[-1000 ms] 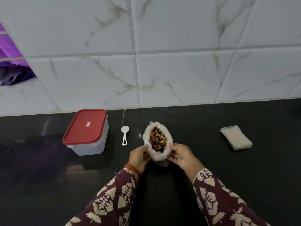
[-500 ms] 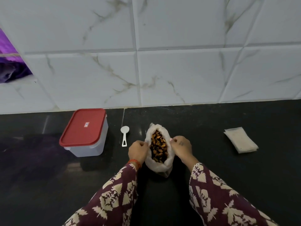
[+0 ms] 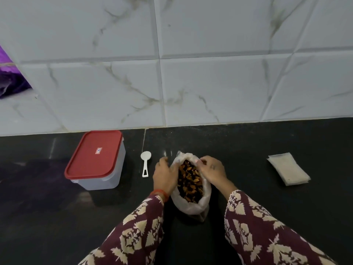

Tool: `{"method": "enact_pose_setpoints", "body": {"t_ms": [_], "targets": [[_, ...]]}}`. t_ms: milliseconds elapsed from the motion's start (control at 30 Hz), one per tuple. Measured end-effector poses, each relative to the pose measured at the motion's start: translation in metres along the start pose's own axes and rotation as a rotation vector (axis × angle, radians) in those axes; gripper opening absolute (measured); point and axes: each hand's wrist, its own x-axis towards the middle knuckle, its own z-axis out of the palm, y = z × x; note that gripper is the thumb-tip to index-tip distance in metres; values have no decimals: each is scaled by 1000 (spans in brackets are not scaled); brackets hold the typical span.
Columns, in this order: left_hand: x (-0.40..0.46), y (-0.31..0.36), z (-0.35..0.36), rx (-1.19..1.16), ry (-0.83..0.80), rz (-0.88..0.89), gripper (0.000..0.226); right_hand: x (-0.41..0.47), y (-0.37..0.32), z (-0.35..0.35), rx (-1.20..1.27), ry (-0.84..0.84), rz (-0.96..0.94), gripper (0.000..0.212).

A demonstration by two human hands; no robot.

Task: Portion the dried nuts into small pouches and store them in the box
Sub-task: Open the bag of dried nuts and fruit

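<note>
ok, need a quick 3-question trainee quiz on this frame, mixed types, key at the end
1. True or false: the red lid is off the storage box.
2. Multiple choice: the white scoop lies
A) inside the bag of nuts
B) on the counter between the box and the bag
C) on the stack of pouches
3. Fill in: the left hand and right hand both hold the bag's ____.

Key
1. False: the lid sits on the box.
2. B
3. Rim: they grip the plastic at the open mouth, one on each side.
</note>
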Motion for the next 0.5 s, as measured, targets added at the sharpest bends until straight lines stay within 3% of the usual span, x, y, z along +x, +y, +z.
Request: {"method": "enact_pose_setpoints", "body": {"t_ms": [67, 133, 233, 267, 333, 433, 500], "targets": [[13, 3, 5, 133, -51, 42, 34, 8, -5, 4, -51, -42, -15, 32], [24, 4, 5, 101, -80, 0, 32, 16, -7, 2, 129, -80, 104, 32], [37, 5, 2, -414, -174, -318, 21, 18, -9, -5, 802, -241, 441, 24], [37, 5, 2, -544, -197, -400, 18, 18, -8, -5, 887, -268, 476, 24], [39, 2, 4, -491, -209, -393, 15, 21, -5, -2, 692, -257, 437, 26], [40, -5, 5, -137, -81, -119, 27, 28, 1, 0, 75, -91, 148, 45], [43, -7, 6, 29, -55, 70, 38, 31, 3, 3, 1, -44, -75, 44]]}}
